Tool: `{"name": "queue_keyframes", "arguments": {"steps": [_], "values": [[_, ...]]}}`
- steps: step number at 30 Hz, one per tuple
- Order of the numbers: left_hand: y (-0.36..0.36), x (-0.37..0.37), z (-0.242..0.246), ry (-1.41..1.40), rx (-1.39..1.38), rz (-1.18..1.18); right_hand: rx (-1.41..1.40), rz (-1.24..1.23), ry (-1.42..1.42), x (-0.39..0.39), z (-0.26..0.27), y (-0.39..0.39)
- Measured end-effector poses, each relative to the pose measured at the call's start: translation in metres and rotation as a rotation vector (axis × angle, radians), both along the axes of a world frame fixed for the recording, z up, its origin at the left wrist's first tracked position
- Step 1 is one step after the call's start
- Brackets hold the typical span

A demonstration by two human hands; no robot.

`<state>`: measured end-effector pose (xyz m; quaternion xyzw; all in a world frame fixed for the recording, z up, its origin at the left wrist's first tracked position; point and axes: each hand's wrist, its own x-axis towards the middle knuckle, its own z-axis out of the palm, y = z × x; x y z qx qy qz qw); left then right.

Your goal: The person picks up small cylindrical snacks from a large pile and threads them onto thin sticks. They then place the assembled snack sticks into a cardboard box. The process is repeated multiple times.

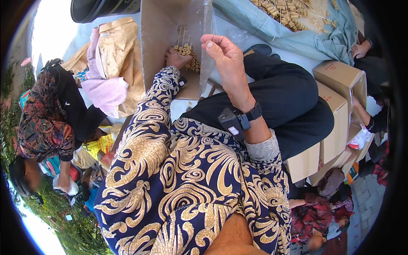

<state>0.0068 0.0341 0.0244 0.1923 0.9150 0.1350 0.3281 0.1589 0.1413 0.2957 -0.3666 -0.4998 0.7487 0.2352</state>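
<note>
A cardboard box [172, 19] with a clear plastic liner stands open before me. Inside it lies a bunch of tan ring-shaped pieces on thin sticks [188, 54]. My left hand [178, 59] reaches into the box and rests against the near left side of the bunch; its fingertips are partly hidden, so I cannot tell whether it grips it. Outside the box's right wall, my right hand [224, 51] is raised with bent fingers, holding nothing, and a black device is strapped at its wrist. More sticks with tan rolled pieces [287, 12] lie on a blue-green cloth [274, 35] at the upper right.
Brown paper sacking [119, 35] and a pink cloth [105, 92] lie left of the box. A black round container [102, 9] is at the top left. Closed and open cartons [333, 105] are stacked on the right. Other people sit at both sides.
</note>
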Motion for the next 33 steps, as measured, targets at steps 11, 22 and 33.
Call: {"name": "queue_keyframes", "arguments": {"steps": [11, 22, 33], "values": [[0.009, 0.001, 0.007, -0.115, -0.129, 0.055, 0.413, 0.139, -0.289, -0.004, 0.003, -0.006], [0.007, 0.001, -0.008, -0.119, -0.018, 0.051, 0.631, 0.597, -1.105, -0.045, -0.071, 0.040], [0.047, 0.042, -0.004, -0.137, 0.133, -0.015, 0.765, 0.463, -0.995, 0.004, -0.064, 0.060]]}}
